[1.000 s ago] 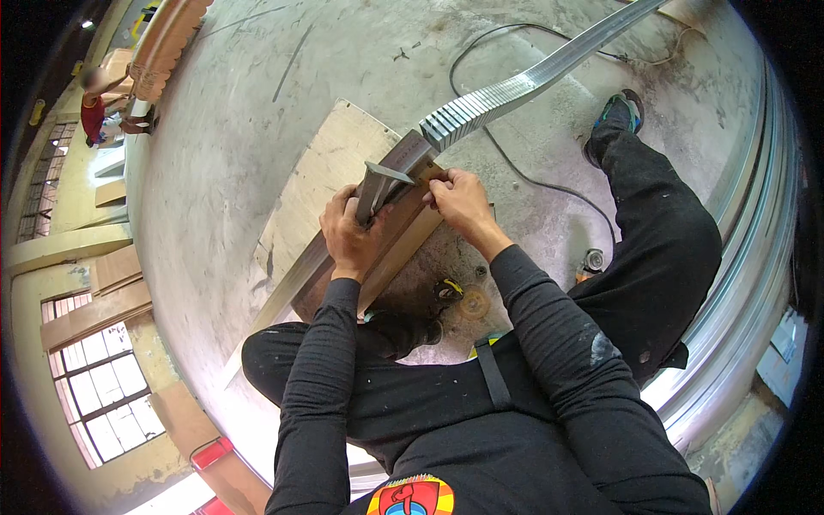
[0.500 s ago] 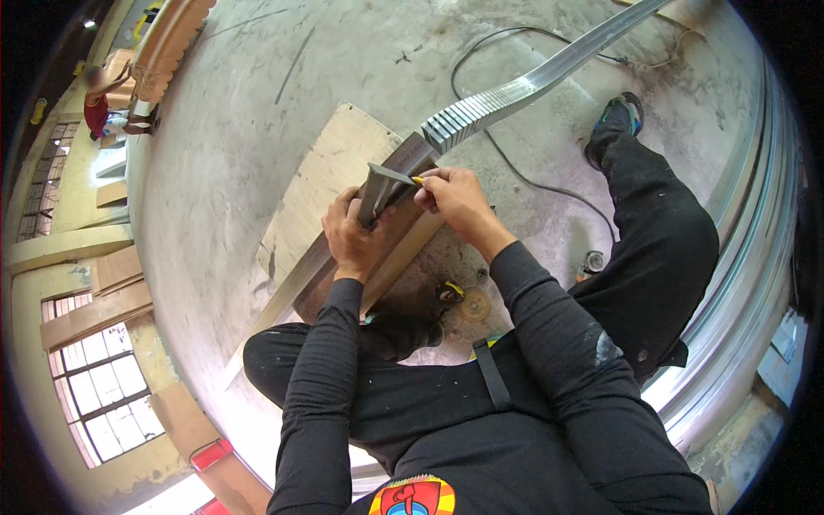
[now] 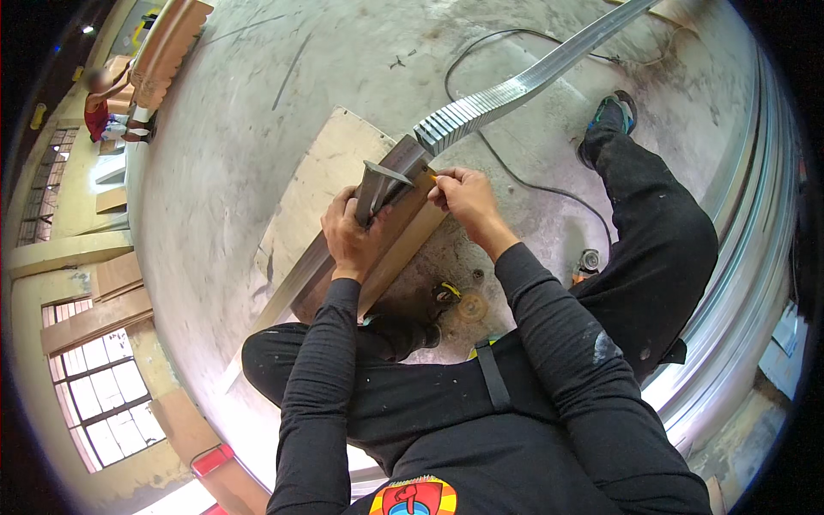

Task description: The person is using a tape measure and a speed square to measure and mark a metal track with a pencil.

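Slotted metal profile [image 3: 481,112] is seen, in the head view, just beyond both hands, its cut end placed ahead of the left grip and up-left of the right one. Its long axis is slanted from there toward the upper right, away from the body; below the slots a darker length of metal is continued down-left past the left hand [image 3: 349,236], though whether the two are one piece cannot be told. By the left grip a grey L-shaped metal tool [image 3: 372,190] is clasped and held against that darker length, one limb pointed toward the right hand [image 3: 468,199]. In the right grip a slim yellow object [image 3: 434,178] is pinched, its tip set near a brown block [image 3: 414,197] beneath the metal. The slotted end is nearer to the right hand; between the two grips, the tool's slanted limb is the closest obstruction. Left of the left grip a pale board [image 3: 322,176] is laid on the floor [image 3: 232,172]. Beyond the right grip a dark cable [image 3: 556,189] is looped, while nearer the body a yellow-and-black item [image 3: 448,292] and a round disc [image 3: 472,307] are found. Far to the right, long metal lengths [image 3: 747,257] are stacked.
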Demonstrator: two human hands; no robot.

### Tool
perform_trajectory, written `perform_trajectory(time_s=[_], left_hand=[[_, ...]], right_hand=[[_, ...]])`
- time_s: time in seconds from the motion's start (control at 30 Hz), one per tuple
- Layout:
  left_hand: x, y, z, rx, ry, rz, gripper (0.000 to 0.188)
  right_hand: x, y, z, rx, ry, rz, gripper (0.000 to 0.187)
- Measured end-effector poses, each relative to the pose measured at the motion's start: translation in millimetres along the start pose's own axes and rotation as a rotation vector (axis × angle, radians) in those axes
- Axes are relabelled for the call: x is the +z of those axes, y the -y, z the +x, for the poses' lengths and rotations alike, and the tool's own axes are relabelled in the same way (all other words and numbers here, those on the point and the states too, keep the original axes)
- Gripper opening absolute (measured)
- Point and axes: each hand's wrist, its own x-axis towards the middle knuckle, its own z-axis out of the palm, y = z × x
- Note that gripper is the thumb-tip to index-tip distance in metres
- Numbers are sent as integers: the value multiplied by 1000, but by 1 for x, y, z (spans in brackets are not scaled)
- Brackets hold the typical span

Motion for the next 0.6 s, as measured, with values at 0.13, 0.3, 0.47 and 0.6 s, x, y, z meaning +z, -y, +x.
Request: perform_trajectory(time_s=[0.13, 0.3, 0.47, 0.6], left_hand=[[3, -3, 3, 14, -13, -4, 45], [4, -4, 5, 37, -23, 20, 43], [4, 1, 5, 36, -11, -22, 43], [4, 0, 4, 36, -18, -25, 43]], right_hand=[[-1, -9, 5, -46, 26, -108, 26], [0, -15, 8, -58, 23, -142, 27], [2, -18, 11, -48, 27, -131, 27], [3, -20, 11, -47, 15, -155, 26]])
